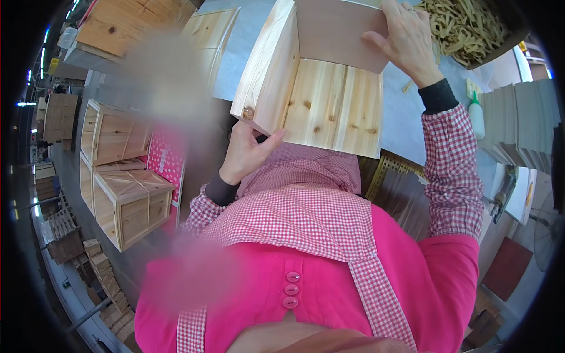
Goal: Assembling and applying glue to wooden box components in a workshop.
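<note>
"Where is the box (347,100), and how do you have it?"

"It is in front of me on the table (402,134), out at the near edge above my apron (294,215); my left hand (248,152) pinches the near left corner, thumb on the edge, some fingers hidden; my right hand (409,44) grips the far panel (335,32) at its right end, thumb on the inner face."

"How far along is it?"

"Part-built, I judge; the base (312,120), left wall (268,67) and far panel meet as one corner; I see no wall on the right or near side, so those look to be what remains; whether the joints are fixed, I cannot tell."

"Anything finished?"

"Off to my left stand tied boxes (143,201), closed and bound, so they look done; to my right the bottle (476,120) and the stacked boards (512,117) wait, both clear of my hands."
</note>
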Demonstrator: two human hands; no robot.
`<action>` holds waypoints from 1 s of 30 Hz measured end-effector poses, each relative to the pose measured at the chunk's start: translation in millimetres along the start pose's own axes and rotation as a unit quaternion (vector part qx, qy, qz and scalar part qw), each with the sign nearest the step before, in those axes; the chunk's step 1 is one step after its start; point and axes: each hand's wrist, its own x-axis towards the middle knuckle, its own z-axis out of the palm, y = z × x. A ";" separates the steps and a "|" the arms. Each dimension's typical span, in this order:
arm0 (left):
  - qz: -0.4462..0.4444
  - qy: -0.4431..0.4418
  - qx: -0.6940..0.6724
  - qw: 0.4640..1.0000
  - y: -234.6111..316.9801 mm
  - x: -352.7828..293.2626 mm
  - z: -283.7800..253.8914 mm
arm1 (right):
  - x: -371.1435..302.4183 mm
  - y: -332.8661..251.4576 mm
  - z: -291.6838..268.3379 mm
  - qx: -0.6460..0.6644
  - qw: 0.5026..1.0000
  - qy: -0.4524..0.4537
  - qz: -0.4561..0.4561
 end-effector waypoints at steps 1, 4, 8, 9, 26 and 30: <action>-0.003 0.005 -0.009 1.000 -0.1 -1.6 1.9 | -1.5 0.8 0.4 0.000 1.000 0.001 0.000; -0.010 0.012 -0.026 1.000 -1.6 -3.9 6.1 | -3.0 11.6 8.4 0.022 0.998 -0.022 -0.046; -0.022 -0.009 -0.016 1.000 -3.2 -0.6 8.0 | 5.5 29.2 22.4 0.024 0.998 -0.042 -0.042; -0.022 -0.003 -0.015 1.000 -2.7 -1.3 9.2 | 5.0 31.3 24.1 0.025 0.998 -0.042 -0.041; 0.026 0.046 -0.011 0.999 -5.8 -4.8 6.6 | -6.6 13.7 25.7 -0.046 0.995 0.061 -0.058; 0.020 0.032 0.002 0.999 0.0 -24.0 1.1 | -7.6 -2.3 7.3 -0.092 0.995 0.009 -0.027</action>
